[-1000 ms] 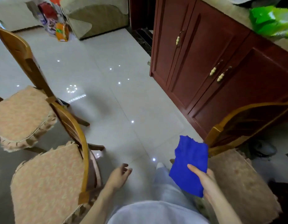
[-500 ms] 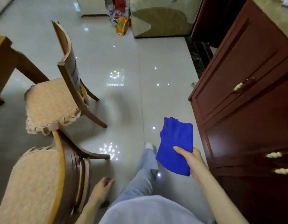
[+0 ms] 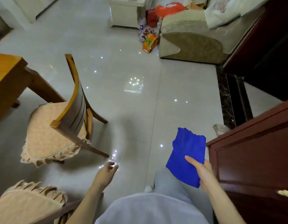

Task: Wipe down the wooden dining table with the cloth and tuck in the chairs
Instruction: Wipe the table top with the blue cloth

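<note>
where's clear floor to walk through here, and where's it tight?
Open: the tile strip between the pulled-out chair and the red-brown cabinet, running ahead toward the sofa. Also clear left of the sofa, beyond the table. Tight: bags cluster on the floor beside the sofa's near corner; the nearer chair cushion crowds the left hand.

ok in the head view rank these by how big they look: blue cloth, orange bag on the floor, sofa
1. sofa
2. cloth, though it is close to the camera
3. orange bag, far off, so true size is unsure
</note>
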